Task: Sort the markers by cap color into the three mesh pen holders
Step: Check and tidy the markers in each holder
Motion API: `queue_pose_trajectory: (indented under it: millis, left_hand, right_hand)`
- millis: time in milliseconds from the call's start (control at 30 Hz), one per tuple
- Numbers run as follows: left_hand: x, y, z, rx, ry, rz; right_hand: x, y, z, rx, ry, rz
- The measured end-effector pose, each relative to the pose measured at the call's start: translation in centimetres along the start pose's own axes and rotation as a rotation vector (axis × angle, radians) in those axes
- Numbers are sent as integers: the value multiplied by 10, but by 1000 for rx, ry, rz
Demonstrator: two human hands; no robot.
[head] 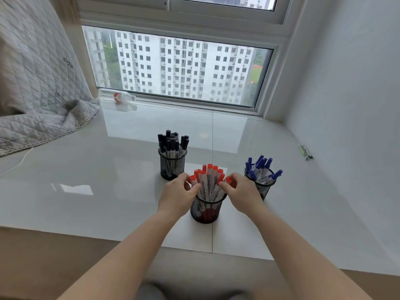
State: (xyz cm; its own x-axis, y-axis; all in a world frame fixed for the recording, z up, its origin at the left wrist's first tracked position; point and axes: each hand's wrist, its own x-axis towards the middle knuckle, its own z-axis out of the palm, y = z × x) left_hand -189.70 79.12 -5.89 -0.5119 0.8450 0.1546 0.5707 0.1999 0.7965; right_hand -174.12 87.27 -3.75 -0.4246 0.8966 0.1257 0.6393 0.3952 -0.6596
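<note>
Both hands flank the red holder (206, 210): left hand (178, 197) and right hand (243, 194) each pinch red markers (208, 182). Markers look light, stiff and smooth; grip mid-barrel. Three holders: black (172, 164) behind-left, blue (263, 187) right. About ten markers each; exact count unclear.

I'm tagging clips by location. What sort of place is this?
Probably a bedroom's bay-window ledge in a high-rise flat. A glossy tiled sill runs under a sliding window facing apartment towers, and a quilted bedcover spills onto it at the left.
</note>
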Motion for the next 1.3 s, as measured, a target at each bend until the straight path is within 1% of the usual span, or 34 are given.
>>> queue_pose_trajectory:
  millis: [100,167,300,400,500,567,600,667,733,800,867,933,1033,1100,1200,1300]
  left_hand:
    - [0,1,-3,-29,3,20]
    - [0,2,-7,-64,42,47]
    - [0,3,-19,-178,219,74]
    - [0,6,-28,-320,368,52]
    - [1,2,-37,-379,506,-1]
    - [0,-2,-41,-435,550,-73]
    - [0,-3,-42,-509,556,-129]
    - [-2,-4,-42,-758,512,-266]
    - [-5,-2,-39,-1016,392,-389]
    - [-7,1,-35,-1209,253,-472]
    - [-10,4,-30,-1350,136,-508]
    - [-13,6,-25,-1404,38,-489]
    - [-16,10,-20,-1358,-66,-412]
    - [-15,12,-18,-1251,-87,-349]
    - [-13,16,-14,-1031,-91,-237]
    - [-11,18,-8,-841,-47,-146]
  right_hand:
    - [-1,-1,-8,-59,34,-88]
    - [-2,-2,-15,-28,77,-129]
    - [1,-4,-32,98,201,-134]
    - [4,-7,-42,282,259,-96]
    - [3,-8,-49,488,360,-34]
    - [2,-7,-53,646,421,51]
    - [1,-6,-55,732,435,101]
    - [-1,-6,-56,949,410,199]
    - [-4,-8,-55,1251,330,283]
    - [-7,-11,-52,1525,245,340]
    - [-8,-12,-49,1684,179,371]
    - [-9,-12,-45,1759,108,378]
    - [-10,-10,-37,1777,-9,371]
    - [-10,-9,-32,1714,-64,350]
    - [-8,-7,-26,1445,-73,276]
    - [-6,-5,-18,1042,-35,209]
